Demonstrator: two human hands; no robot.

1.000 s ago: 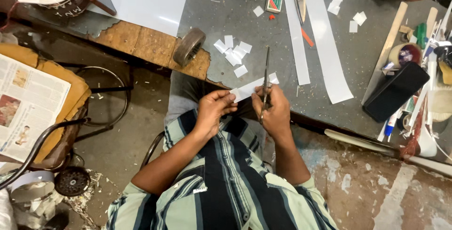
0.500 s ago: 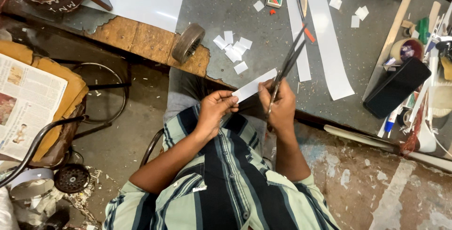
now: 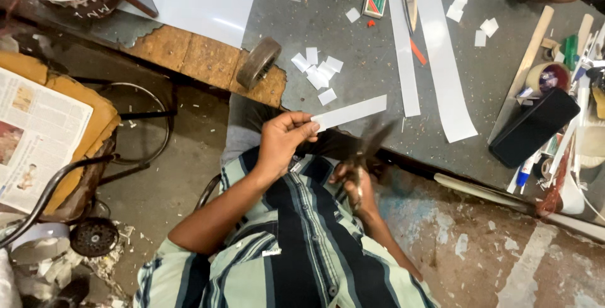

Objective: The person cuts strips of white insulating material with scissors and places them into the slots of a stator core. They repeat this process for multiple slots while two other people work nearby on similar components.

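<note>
**Ana:** Well, why is the left hand point(image 3: 285, 139) pinching that white paper strip point(image 3: 350, 112) right at its near end?

**Ben:** As I read it, that leaves most of the strip sticking out free over the grey tabletop point(image 3: 353, 49), toward the scissors point(image 3: 372, 144). Thumb and fingers are closed tight on the end, and the strip hangs level, just above the table edge.

**Ana:** And the right hand point(image 3: 354, 185)?

**Ben:** It holds the scissors by the handles, fingers curled through the loops. The blades point up toward the strip and seem parted, but they are blurred, so I cannot tell how wide.

**Ana:** Those small white squares point(image 3: 318, 73)?

**Ben:** They lie in a loose heap on the table beyond the strip, beside a roll of tape point(image 3: 258, 62) standing on edge. Two longer white strips point(image 3: 441, 56) lie flat further right.

**Ana:** What can't you make out?

**Ben:** Whether the blades touch the strip. The person's lap is hidden under the striped shirt point(image 3: 296, 251), and the clutter at the right edge is cut off.
</note>
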